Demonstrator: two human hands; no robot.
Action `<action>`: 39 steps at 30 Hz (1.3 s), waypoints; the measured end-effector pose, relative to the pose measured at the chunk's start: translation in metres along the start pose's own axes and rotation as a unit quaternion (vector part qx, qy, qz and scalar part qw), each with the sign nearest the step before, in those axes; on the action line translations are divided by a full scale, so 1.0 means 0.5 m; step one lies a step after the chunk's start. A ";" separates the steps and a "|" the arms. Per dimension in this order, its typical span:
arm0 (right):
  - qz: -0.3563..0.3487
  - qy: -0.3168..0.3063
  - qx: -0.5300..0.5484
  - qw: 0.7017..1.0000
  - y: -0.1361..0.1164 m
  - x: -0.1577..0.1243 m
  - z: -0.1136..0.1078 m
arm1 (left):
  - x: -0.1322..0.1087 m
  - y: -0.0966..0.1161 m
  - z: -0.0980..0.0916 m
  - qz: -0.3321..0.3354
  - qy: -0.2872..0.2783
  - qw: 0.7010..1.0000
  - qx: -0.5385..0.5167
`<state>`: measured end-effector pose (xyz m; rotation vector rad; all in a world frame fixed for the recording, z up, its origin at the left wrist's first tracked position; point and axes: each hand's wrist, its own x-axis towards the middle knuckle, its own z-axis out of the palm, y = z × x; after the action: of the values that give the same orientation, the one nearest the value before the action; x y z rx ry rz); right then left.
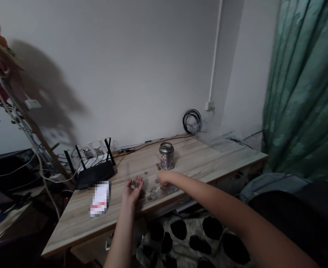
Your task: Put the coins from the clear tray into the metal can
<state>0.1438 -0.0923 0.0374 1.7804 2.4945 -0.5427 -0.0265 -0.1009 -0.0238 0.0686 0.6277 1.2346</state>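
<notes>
My left hand (133,187) lies palm up on the wooden desk (77,223), cupped, with a few coins (135,185) resting in it. My right hand (164,177) reaches across to the loose coins (152,190) scattered on the desk just right of the left hand; its fingers are curled down onto them, and what they pinch is too small to make out. A small round tin with a slotted lid (166,155) stands behind the coins, a little beyond the right hand.
A black router (95,172) with antennas and tangled white cables sits at the back left. A blurred white card or packet (99,198) lies near the front left. A coiled black cable (192,121) hangs at the wall. Green curtain (306,85) on the right.
</notes>
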 end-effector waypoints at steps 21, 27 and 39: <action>-0.083 -0.125 -0.030 0.988 -0.002 0.019 0.069 | -0.015 0.001 -0.001 0.025 -0.054 0.998 -0.012; -0.116 -0.116 -0.022 0.986 -0.010 0.033 0.068 | -0.009 -0.001 0.008 0.032 0.032 0.999 -0.014; -0.139 -0.186 0.027 0.972 0.005 0.040 0.071 | -0.022 -0.003 0.013 0.053 0.051 0.996 -0.051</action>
<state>0.1329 -0.0841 -0.0010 1.2025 2.4825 -0.8752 -0.0241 -0.1092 -0.0143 -0.0477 0.6560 1.3776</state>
